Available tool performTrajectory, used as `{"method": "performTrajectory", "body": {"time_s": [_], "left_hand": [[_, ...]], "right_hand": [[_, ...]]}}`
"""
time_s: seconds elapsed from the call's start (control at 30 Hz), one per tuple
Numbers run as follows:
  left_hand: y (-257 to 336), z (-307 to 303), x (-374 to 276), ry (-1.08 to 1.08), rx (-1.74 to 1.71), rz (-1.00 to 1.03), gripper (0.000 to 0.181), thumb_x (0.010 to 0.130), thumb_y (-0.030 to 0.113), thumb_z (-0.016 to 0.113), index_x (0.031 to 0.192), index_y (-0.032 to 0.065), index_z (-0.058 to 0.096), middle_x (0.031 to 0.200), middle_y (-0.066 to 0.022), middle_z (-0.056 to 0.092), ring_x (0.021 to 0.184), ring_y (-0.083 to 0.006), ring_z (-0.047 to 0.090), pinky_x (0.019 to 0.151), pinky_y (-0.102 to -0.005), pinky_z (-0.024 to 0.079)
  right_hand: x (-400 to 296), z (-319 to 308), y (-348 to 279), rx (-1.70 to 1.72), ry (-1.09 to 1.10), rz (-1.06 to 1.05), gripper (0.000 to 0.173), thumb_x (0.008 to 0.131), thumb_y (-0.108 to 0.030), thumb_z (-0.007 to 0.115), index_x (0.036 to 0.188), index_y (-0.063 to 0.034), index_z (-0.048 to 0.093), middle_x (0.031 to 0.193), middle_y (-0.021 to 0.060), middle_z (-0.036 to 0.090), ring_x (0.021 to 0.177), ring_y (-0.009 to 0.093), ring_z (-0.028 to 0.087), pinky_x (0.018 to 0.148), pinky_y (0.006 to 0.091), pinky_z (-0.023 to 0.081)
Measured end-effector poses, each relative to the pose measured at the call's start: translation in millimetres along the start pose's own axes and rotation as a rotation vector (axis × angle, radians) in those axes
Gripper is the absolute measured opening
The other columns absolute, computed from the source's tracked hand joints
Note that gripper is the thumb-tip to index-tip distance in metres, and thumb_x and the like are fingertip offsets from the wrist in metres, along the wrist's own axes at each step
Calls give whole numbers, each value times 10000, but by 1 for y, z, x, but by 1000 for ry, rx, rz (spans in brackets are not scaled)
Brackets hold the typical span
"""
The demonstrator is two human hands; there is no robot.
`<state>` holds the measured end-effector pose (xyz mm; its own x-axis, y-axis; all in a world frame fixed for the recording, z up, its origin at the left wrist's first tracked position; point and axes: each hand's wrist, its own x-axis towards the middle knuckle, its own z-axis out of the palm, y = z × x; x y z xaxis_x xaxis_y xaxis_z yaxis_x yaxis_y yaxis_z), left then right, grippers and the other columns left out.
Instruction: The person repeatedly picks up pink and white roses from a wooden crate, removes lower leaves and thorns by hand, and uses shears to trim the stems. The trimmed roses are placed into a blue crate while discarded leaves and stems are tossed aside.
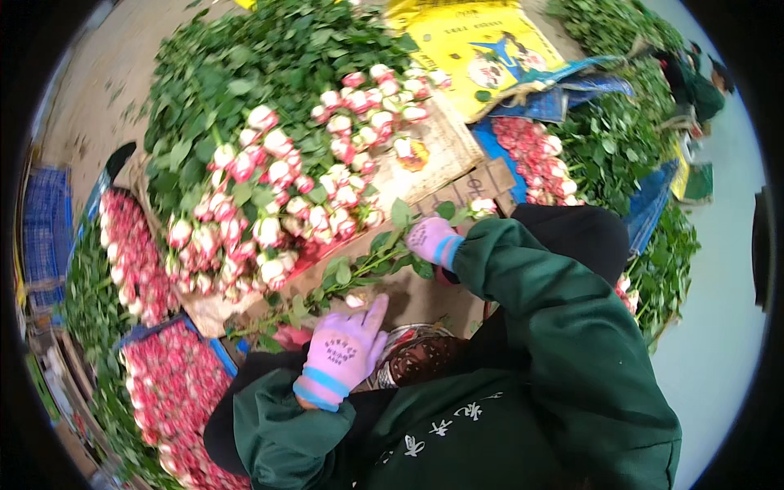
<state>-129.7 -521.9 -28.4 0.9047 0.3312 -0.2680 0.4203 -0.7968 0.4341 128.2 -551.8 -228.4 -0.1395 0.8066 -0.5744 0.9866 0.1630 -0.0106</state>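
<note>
My right hand [430, 241], in a lilac knitted glove with a blue-striped cuff, is closed around the stem of a white-and-pink rose. Its bloom [482, 207] shows to the right of the fist. From the fist, the leafy green stem [349, 272] slants down to the left. My left hand [344, 348], gloved alike, is below the stem with index finger and thumb spread; nothing shows in its grasp. Near that fingertip is a loose pale petal [355, 301]. Beyond both hands, a heap of cut roses [269, 226] lies with blooms towards me.
Packed pink rose bunches [174, 392] stand at lower left, with another bunch [131, 257] above them. More bunched roses [536, 162] lie at right beside blue sheeting [533, 107]. A yellow printed sack [484, 55] lies at the back. A person [698, 89] is at far right.
</note>
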Motion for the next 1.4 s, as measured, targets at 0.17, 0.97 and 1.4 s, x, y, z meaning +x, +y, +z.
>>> {"method": "performTrajectory", "body": {"time_s": [0.17,0.97,1.4], "left_hand": [[-3,4,14,-111,6,39,609,844,232,644,1374,34,417,890,-143,654,769,-323,630,728,-435,483],[-7,49,0,-444,75,-195,563,892,320,593,1384,101,431,1027,-138,698,966,-345,648,858,-444,495],[-15,43,19,-457,-69,-322,514,883,317,614,1340,105,513,1013,-187,688,955,-375,650,838,-446,510]], "right_hand": [[1,-15,5,146,-91,198,242,872,-160,611,1074,-94,726,1132,111,677,1093,317,618,869,458,478],[-260,-171,185,760,878,348,333,870,-291,614,1156,-121,628,1047,157,652,982,348,634,793,396,531],[-216,-49,368,1857,1653,1188,182,957,-200,599,1018,-35,645,762,84,700,485,112,545,408,241,381]]}}
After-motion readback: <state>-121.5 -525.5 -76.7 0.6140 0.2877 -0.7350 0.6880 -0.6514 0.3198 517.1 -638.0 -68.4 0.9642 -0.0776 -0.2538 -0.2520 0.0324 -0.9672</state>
